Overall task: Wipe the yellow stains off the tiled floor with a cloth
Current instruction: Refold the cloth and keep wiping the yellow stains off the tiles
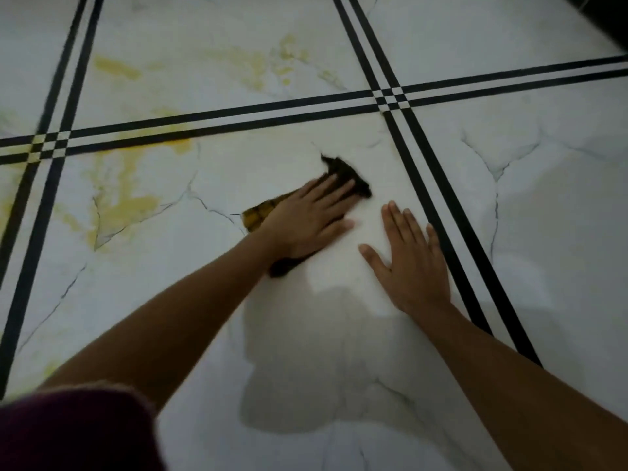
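My left hand (pixel 307 220) lies flat, fingers together, pressing a dark cloth (pixel 345 173) with a yellow-brown end (pixel 256 215) onto the white marble-look tiled floor (pixel 339 334). The cloth sticks out beyond my fingertips and under my wrist. My right hand (pixel 411 263) rests flat on the floor just to the right of the cloth, fingers spread, holding nothing. Yellow stains (pixel 125 205) spread over the tile to the left, more yellow marks (pixel 115 68) lie on the far tile, and one yellow patch (pixel 176 144) crosses the black lines.
Double black lines (pixel 238 117) divide the tiles and cross at two points, one (pixel 390 98) beyond my hands. A dark red sleeve (pixel 68 433) fills the lower left corner. A dark object (pixel 605 15) sits at the top right corner.
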